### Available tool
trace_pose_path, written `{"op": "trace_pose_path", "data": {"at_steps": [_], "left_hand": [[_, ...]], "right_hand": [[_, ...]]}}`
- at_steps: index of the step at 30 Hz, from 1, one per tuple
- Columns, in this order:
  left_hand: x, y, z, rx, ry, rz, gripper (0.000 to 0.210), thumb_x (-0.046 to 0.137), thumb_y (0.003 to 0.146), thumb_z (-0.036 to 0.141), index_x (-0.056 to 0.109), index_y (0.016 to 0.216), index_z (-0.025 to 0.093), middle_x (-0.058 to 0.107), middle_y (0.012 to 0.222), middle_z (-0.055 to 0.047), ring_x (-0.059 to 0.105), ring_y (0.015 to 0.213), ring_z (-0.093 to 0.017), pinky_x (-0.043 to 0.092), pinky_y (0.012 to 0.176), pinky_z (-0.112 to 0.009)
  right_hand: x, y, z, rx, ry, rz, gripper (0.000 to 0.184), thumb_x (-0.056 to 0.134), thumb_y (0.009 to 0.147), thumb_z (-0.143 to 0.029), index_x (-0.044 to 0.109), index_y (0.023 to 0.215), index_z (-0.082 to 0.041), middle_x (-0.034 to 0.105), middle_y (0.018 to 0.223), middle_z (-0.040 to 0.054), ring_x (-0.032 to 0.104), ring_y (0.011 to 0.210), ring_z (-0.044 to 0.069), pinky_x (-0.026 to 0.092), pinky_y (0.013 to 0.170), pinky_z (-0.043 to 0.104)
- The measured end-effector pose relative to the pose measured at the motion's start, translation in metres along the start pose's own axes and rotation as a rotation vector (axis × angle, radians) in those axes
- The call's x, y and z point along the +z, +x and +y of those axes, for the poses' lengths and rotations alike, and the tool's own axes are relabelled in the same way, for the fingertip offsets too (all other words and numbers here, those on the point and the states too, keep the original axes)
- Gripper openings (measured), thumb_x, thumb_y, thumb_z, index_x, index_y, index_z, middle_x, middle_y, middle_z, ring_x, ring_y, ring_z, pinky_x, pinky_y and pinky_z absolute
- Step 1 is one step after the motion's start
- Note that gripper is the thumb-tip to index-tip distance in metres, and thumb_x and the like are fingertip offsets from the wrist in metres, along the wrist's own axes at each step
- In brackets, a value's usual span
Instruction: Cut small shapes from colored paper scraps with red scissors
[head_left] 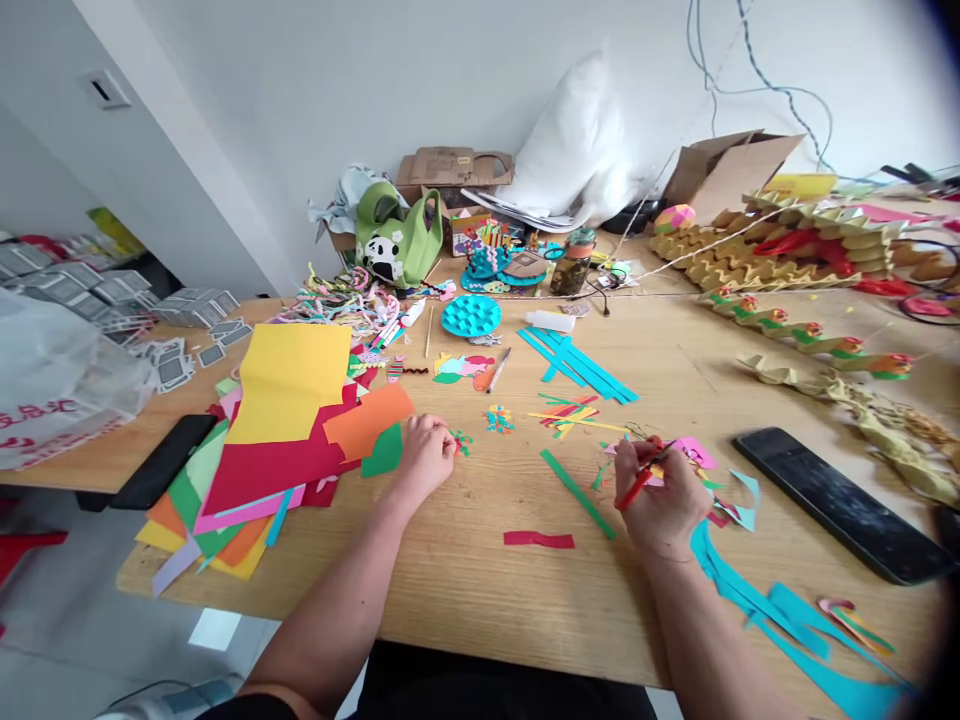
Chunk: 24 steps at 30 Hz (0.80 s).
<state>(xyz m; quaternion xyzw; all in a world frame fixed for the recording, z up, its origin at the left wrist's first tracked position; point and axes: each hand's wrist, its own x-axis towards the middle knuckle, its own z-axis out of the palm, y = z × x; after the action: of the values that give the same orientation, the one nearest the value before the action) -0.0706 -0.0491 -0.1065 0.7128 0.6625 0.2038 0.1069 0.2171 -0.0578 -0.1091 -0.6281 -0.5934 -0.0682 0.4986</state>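
Note:
My left hand point(426, 458) rests low over the table with its fingers curled together; whatever they may hold is hidden. Just by its fingertips lies a small pile of red and green paper bits point(463, 443). A green paper piece point(382, 452) and an orange sheet point(371, 420) are on its other side. My right hand point(664, 500) is wrapped round red-handled scissors point(641, 478), above coloured paper scraps. Between my hands lie a green paper strip point(577, 494) and a dark red strip point(538, 539). Farther back are a multicoloured snippet pile point(499, 418) and thin crossed strips point(574, 414).
Stacked coloured sheets point(289, 375) and a black phone point(163, 462) lie at the left. Blue strips point(577, 365), a blue scalloped disc point(470, 316) and a jar point(574, 265) stand farther back. Another phone point(840, 505), blue offcuts point(780, 615) and egg cartons point(817, 235) occupy the right.

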Motion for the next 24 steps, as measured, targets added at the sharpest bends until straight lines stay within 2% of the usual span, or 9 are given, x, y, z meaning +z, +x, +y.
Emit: {"op": "trace_pose_path", "data": {"at_steps": [5,12,15,19,22,24], "left_hand": [[-0.002,-0.004,0.000,-0.012,0.024,0.004,0.015,0.062,0.075,0.012,0.064,0.062,0.019,0.060,0.094,-0.007,0.049,0.097,-0.022,0.039,0.091,-0.036],[-0.004,-0.004,-0.009,-0.025,0.018,0.052,0.013,0.064,0.072,0.006,0.067,0.075,0.019,0.060,0.090,-0.006,0.050,0.094,-0.021,0.040,0.088,-0.035],[-0.004,-0.005,-0.009,-0.022,0.013,0.070,0.011,0.066,0.073,0.009,0.067,0.076,0.019,0.060,0.089,-0.005,0.050,0.092,-0.020,0.041,0.087,-0.034],[-0.007,-0.008,-0.001,0.091,0.041,0.063,0.011,0.061,0.080,0.015,0.069,0.075,0.020,0.062,0.085,-0.005,0.050,0.089,-0.020,0.043,0.082,-0.032],[-0.010,-0.011,0.007,0.190,0.141,0.045,0.018,0.055,0.085,0.016,0.071,0.078,0.019,0.063,0.084,-0.007,0.050,0.089,-0.021,0.043,0.081,-0.033],[-0.012,-0.013,0.010,0.208,0.216,0.028,0.019,0.054,0.085,0.017,0.072,0.080,0.018,0.063,0.083,-0.008,0.051,0.090,-0.022,0.044,0.081,-0.034]], "right_hand": [[0.006,-0.001,0.008,-0.037,0.030,0.069,0.018,0.060,0.079,-0.030,0.055,0.068,-0.017,0.062,0.061,0.0019,0.057,0.053,0.013,0.045,0.056,0.025],[0.005,-0.002,0.007,0.056,0.069,0.057,0.021,0.061,0.079,-0.033,0.054,0.067,-0.018,0.059,0.060,0.0008,0.057,0.054,0.014,0.046,0.059,0.027],[0.005,-0.002,0.006,0.059,0.085,0.054,0.020,0.061,0.079,-0.033,0.055,0.068,-0.017,0.060,0.062,0.0014,0.057,0.055,0.014,0.046,0.059,0.026],[0.005,-0.002,0.001,0.047,0.090,0.051,0.018,0.061,0.078,-0.032,0.057,0.069,-0.017,0.062,0.064,0.0021,0.057,0.056,0.014,0.045,0.059,0.026],[0.004,-0.001,-0.002,0.070,0.102,0.024,0.017,0.060,0.078,-0.032,0.057,0.070,-0.017,0.061,0.064,0.0021,0.058,0.057,0.014,0.046,0.060,0.026],[0.003,-0.001,-0.004,0.092,0.104,0.014,0.017,0.060,0.078,-0.032,0.057,0.070,-0.017,0.062,0.064,0.0023,0.058,0.058,0.015,0.046,0.061,0.026]]}}
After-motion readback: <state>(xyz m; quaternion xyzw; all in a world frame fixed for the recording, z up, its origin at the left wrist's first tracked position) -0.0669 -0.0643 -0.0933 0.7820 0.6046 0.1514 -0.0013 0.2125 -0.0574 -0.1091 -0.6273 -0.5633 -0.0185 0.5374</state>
